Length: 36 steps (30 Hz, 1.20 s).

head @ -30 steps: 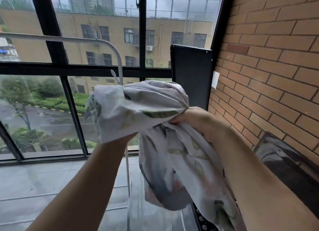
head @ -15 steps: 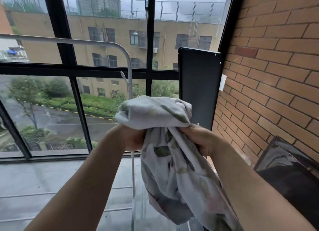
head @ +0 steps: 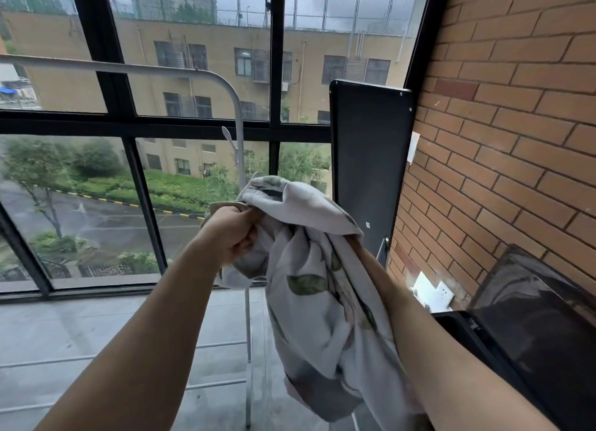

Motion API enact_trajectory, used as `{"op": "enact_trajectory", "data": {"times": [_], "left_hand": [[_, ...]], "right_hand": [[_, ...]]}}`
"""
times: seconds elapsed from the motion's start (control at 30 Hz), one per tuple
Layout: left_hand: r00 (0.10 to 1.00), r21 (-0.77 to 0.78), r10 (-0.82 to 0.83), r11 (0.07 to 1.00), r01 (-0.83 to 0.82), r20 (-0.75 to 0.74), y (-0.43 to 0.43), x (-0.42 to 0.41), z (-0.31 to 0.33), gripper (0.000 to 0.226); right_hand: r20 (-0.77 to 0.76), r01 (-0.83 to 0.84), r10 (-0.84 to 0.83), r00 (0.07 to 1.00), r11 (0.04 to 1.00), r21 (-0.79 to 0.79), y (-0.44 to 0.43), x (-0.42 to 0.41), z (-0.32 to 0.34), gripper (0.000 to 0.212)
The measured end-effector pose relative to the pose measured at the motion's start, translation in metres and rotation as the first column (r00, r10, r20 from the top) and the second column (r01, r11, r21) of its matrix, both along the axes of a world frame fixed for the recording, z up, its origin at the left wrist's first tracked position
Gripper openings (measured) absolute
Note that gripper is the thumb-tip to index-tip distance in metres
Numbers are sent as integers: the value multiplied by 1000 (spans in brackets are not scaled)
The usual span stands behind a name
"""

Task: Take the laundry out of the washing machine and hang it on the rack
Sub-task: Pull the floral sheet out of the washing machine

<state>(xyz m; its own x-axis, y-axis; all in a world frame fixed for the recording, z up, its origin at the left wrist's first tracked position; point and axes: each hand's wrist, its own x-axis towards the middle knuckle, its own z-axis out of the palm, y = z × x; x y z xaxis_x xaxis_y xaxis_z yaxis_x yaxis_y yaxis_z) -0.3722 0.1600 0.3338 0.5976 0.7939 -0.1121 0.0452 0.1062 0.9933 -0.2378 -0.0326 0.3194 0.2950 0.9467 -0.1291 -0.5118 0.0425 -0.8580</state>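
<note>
A soft white woven cloth printed with green leaves [head: 322,305] is held up in the air in front of the person, just right of the upright post of a pale grey tubular metal drying rack [head: 180,72]; it touches no rail. The fabric is bunched and deeply creased. Its top fold arches between the two hands, and the rest hangs in a loose, heavy drape. Its long axis runs close to vertical, slanting down and to the right, with the lower end at the bottom edge of the view.

The left hand [head: 230,234] has its grip closed on the cloth's upper left edge, fingers curled and pinching a gather of fabric. The right hand [head: 354,243] is almost wholly covered by the top fold, so whether its grip is tight or loose cannot be told; the cloth drapes along the right forearm.

The rack's top rail is a smooth round tube that runs in from the left and bends down into the post, with thin rails lower down.

At the lower right stands a black top-loading washing machine [head: 490,346] with its glossy dark lid [head: 532,301] raised against a rough orange brick wall [head: 516,108]; its inside is out of sight. A flat matt black panel [head: 371,159] stands upright beside the black-framed window [head: 277,76]. The floor is smooth grey concrete [head: 80,327].
</note>
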Motion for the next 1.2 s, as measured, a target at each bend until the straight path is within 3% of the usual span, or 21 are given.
{"op": "enact_trajectory", "data": {"times": [0.13, 0.23, 0.33, 0.4, 0.47, 0.53, 0.57, 0.63, 0.73, 0.8, 0.9, 1.03, 1.1, 1.17, 1.2], "left_hand": [[962, -204, -105, 966, 158, 252, -8, -4, -22, 7], [947, -300, -29, 945, 130, 320, -19, -5, -53, 17], [906, -371, 38, 919, 134, 423, -30, -12, -82, 9], [861, -309, -170, 885, 347, 480, -41, -14, -88, 26], [772, -179, -468, 794, 581, 431, -55, -9, -88, 53], [702, -155, -606, 706, 691, 373, -75, 2, -84, 64], [695, -163, -627, 690, 705, 352, -84, 9, -84, 64], [693, -126, -640, 698, 705, 332, -104, 24, -87, 55], [781, -186, -534, 773, 606, 325, -125, 40, -89, 58], [855, -227, -431, 837, 498, 287, -127, 47, -88, 59], [861, -276, -385, 834, 479, 331, -121, 48, -79, 44], [825, -339, -347, 788, 514, 446, -114, 50, -65, 39], [801, -336, -313, 784, 521, 511, -112, 52, -53, 37], [744, -298, -285, 785, 543, 604, -106, 52, -38, 37], [702, -255, -277, 795, 551, 656, -102, 50, -28, 36]], "right_hand": [[-26, 127, -126, 992, 991, 37, -3, 8, -8, 69], [-8, 250, -251, 968, 959, 137, -4, 20, -15, 51], [43, 335, -346, 937, 929, 157, 0, 34, -17, 41], [121, 425, -446, 887, 890, 165, 2, 41, -14, 42], [188, 491, -526, 829, 847, 204, 6, 46, -9, 48], [316, 560, -599, 736, 801, 213, 13, 46, 1, 18], [404, 552, -590, 699, 804, 220, 17, 41, 8, 16], [575, 420, -410, 708, 899, 124, 29, 37, 12, 32], [762, 245, -125, 635, 968, -45, 35, 30, 8, 11], [692, 161, -55, 719, 983, -90, 23, 42, 6, 27], [457, -55, 92, 885, 994, -93, -12, 64, -4, 50], [321, -272, 358, 877, 920, -284, -51, 85, -53, 85], [308, -385, 489, 816, 857, -343, -60, 85, -72, 77], [376, -421, 554, 743, 823, -382, -62, 80, -79, 42], [386, -429, 585, 713, 800, -421, -62, 77, -80, 39]]}}
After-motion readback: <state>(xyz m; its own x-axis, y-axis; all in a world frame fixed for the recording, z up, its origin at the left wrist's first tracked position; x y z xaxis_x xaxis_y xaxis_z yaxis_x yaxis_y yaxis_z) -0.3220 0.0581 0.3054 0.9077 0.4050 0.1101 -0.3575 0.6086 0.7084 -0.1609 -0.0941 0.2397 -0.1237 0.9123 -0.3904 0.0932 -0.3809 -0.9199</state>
